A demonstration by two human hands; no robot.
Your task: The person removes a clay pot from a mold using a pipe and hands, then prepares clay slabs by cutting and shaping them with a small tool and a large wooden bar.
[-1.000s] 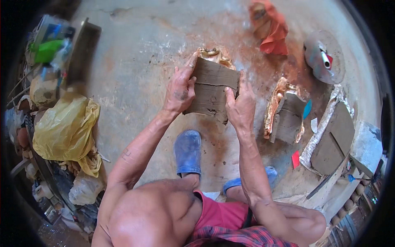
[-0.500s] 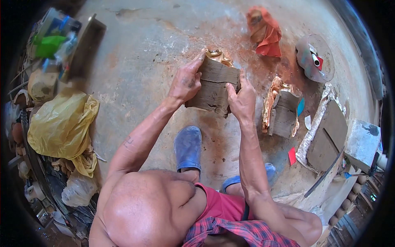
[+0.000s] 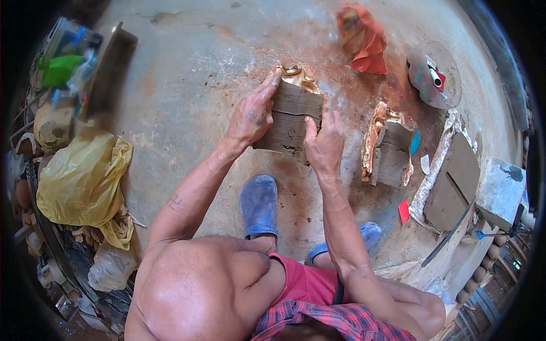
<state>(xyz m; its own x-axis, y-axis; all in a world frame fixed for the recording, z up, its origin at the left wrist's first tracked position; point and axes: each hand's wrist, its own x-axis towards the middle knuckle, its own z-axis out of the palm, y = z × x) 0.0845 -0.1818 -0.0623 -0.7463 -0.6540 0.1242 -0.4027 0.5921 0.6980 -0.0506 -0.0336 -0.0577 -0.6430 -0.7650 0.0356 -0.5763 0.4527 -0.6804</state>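
A grey slab of wet clay (image 3: 296,108) lies over a pale orange-brown mould (image 3: 307,78), whose hollowed end shows at the far side. My left hand (image 3: 253,113) grips the left edge, with its fingers stretched toward the far corner. My right hand (image 3: 326,142) holds the right edge, thumb on the clay and fingers along the side. Cracks and seams run across the clay. To the right on the floor lies a second orange-brown mould (image 3: 372,136) with a grey clay piece (image 3: 393,153) in it.
Farther right are a clay slab (image 3: 452,187), a grey-white block (image 3: 500,190), a red scrap (image 3: 404,212) and a shallow round dish (image 3: 421,71). An orange cloth (image 3: 367,42) lies at the back. Yellow plastic (image 3: 79,182) and a dark trough (image 3: 111,74) stand left.
Both hands and the clay-covered mould have shifted slightly left. My right hand's fingers have slid down and curled more round the edge. The view has also moved a little.
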